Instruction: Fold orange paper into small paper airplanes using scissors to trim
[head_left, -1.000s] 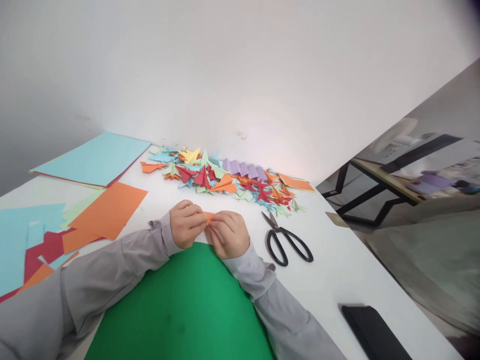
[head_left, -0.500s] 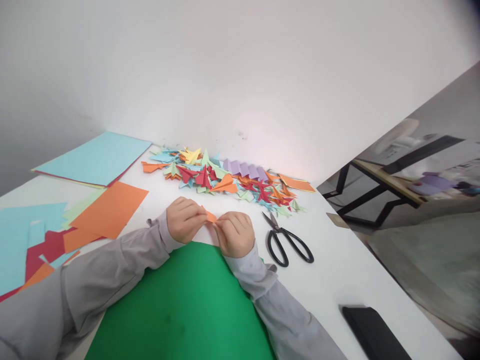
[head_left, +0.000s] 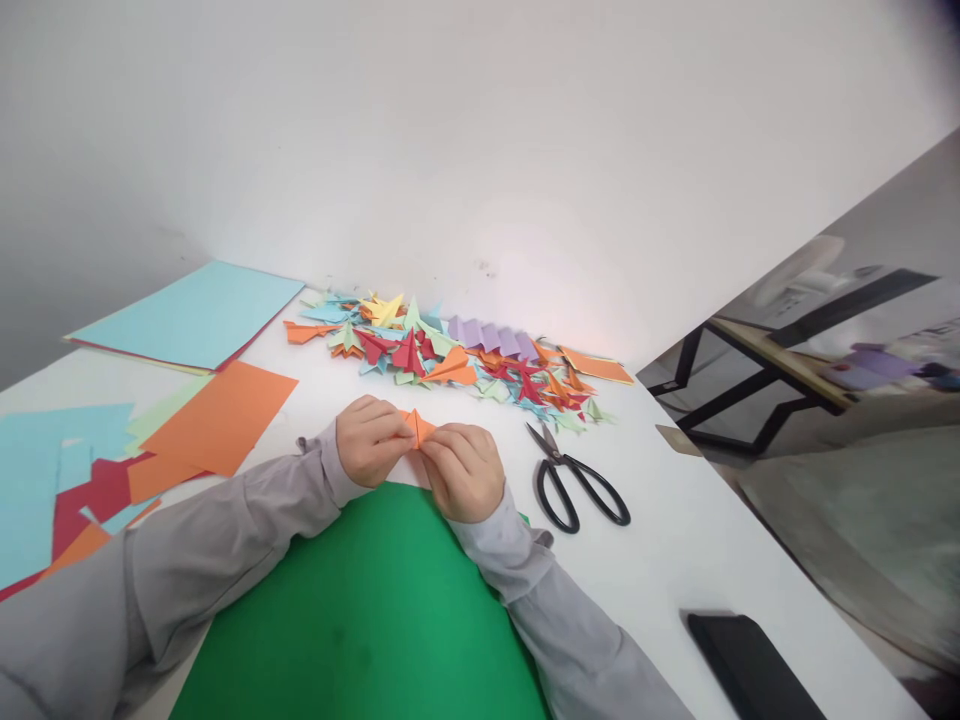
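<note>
A small folded orange paper piece [head_left: 418, 425] is pinched between both hands just above the far edge of a large green sheet [head_left: 367, 620]. My left hand [head_left: 369, 442] grips its left side with fingers curled. My right hand [head_left: 463, 470] pinches its right side, knuckles up. Both grey sleeves rest across the green sheet. Most of the orange piece is hidden by the fingers.
A heap of folded coloured paper shapes [head_left: 450, 360] lies along the wall. Black scissors [head_left: 577, 485] lie right of my hands. Orange [head_left: 221, 420], blue [head_left: 195, 315] and red sheets lie at the left. A black flat object [head_left: 750, 665] sits near the table's right edge.
The hands have shifted slightly and drawn closer again; the orange piece now shows a raised, peaked fold between the fingers.
</note>
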